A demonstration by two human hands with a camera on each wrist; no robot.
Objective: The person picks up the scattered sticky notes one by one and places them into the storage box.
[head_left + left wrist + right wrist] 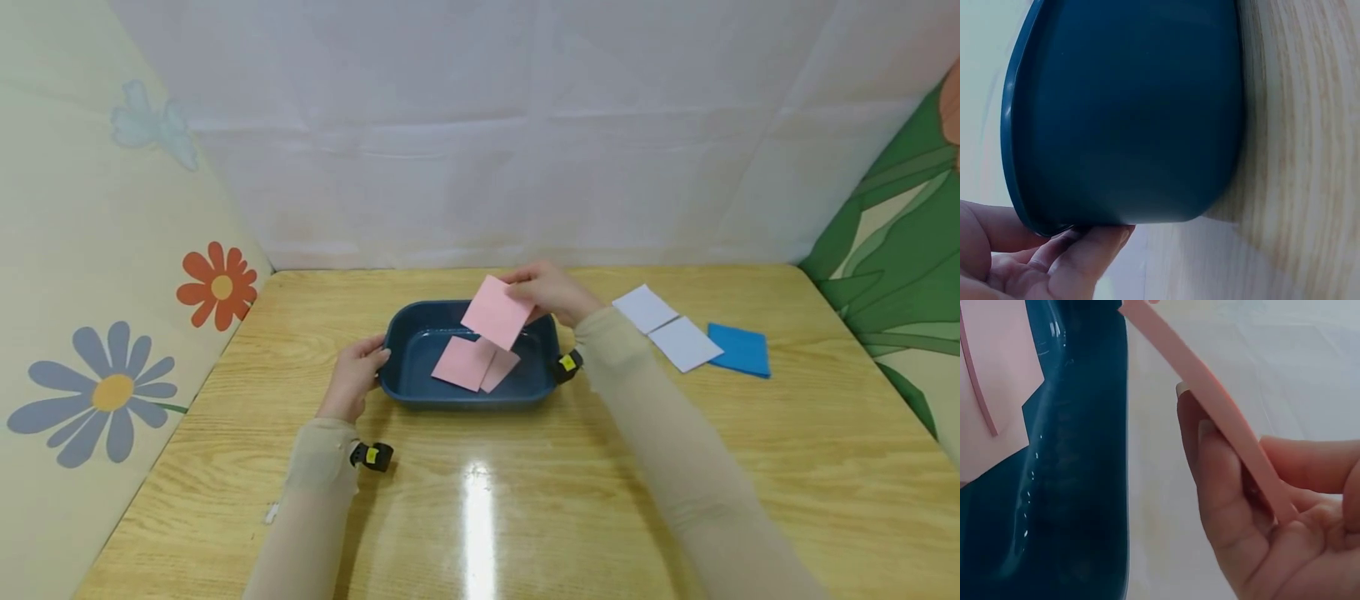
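Note:
A dark blue rectangular basin (420, 396) stands on the table, with two pink squares (462, 363) lying partly overlapped inside it. My left hand (357, 372) holds the basin's left end; in the left wrist view the thumb is at the rim and the fingers lie along the outer wall. Above the basin's back right part, my right hand (551, 292) pinches a third pink square (495, 312) by its edge, thumb on one face and fingers behind. In the right wrist view this pink square (1229, 415) appears edge-on, thin and slightly bent.
Right of the basin lie two white squares (684, 343) set corner to corner, and a blue square (741, 350) beside them. A small white scrap (272, 512) is near the left forearm. A white cloth (480, 167) hangs behind the wooden table (540, 500).

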